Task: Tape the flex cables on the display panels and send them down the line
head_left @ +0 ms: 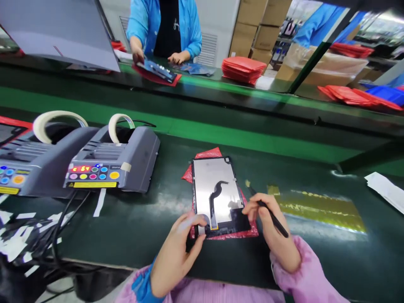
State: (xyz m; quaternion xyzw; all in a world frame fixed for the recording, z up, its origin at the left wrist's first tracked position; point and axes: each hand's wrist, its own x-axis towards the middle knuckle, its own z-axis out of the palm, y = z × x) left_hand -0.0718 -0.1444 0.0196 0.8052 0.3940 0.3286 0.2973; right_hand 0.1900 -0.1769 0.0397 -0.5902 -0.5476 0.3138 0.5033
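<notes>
A tablet panel (217,185) with a silver back and a black flex cable lies face down on a red bag (206,155) on the dark green bench. My left hand (179,252) pinches the panel's near left corner, thumb on top. My right hand (268,223) rests at the panel's near right corner and grips a thin black stylus-like tool (274,219), its tip pointing away toward a small yellow scrap.
Two grey tape dispensers (113,160) with rolls and coloured buttons stand at the left, with cables and white tape strips (19,235) beside them. A yellow film patch (318,208) lies to the right. Across the green conveyor, a person in blue (164,29) handles a panel; red bags (243,69) are stacked there.
</notes>
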